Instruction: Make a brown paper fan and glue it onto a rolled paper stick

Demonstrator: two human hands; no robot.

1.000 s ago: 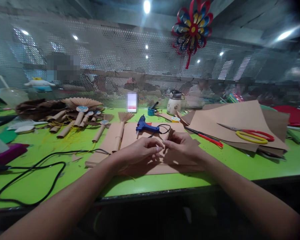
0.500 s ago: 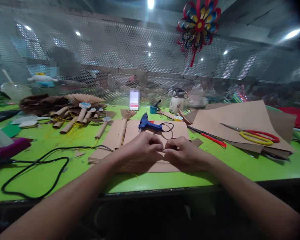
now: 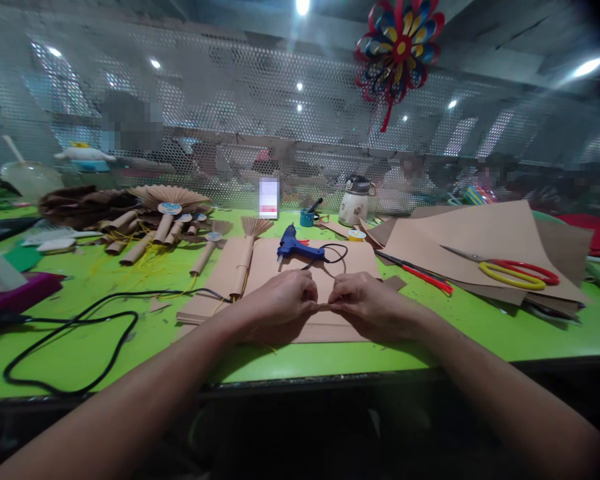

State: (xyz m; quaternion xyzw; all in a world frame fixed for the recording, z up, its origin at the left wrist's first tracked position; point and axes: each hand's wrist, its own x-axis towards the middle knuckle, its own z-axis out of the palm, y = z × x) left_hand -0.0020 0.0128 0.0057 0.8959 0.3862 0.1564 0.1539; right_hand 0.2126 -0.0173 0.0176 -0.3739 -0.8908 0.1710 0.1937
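My left hand (image 3: 286, 297) and my right hand (image 3: 365, 298) face each other over a stack of brown kraft paper (image 3: 337, 331). The fingers of both are closed in a pinch on the narrow folded edge of brown paper (image 3: 324, 307) that shows in the gap between them. How far this fold runs under the fingers is hidden. Just beyond my hands a blue glue gun (image 3: 303, 251) lies on the paper, nozzle to the left. Left of it rests a pleated paper fan with a rolled handle (image 3: 243, 263).
Several rolled paper pieces with yellow string (image 3: 165, 230) lie at the left, near a black cable (image 3: 75, 321). Scissors with red and yellow handles (image 3: 513, 274) rest on large brown sheets (image 3: 460, 233) at the right. A bottle (image 3: 354, 201) stands at the back.
Both hands have come slightly lower and nearer to me, and the fingers are pressed more tightly. A thin paper edge now shows stretched between the fingertips.
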